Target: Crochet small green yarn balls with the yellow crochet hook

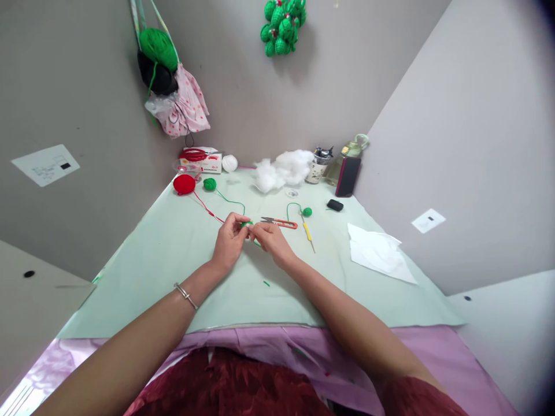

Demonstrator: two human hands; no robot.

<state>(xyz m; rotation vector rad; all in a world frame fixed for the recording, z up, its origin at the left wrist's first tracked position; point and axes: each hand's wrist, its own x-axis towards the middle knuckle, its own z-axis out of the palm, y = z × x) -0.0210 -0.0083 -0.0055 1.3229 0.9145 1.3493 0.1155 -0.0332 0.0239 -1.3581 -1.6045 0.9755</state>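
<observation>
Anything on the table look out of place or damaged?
A green yarn snippet lies loose on the pale green tabletop, toward its front edge, attached to nothing visible, like a stray offcut. At the right, the white sheet looks crumpled and ragged-edged, perhaps torn. Nothing looks spilled.

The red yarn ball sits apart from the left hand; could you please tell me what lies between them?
In the head view, a red strand slants across the pale green table cover from the red yarn ball toward the left hand.
</observation>
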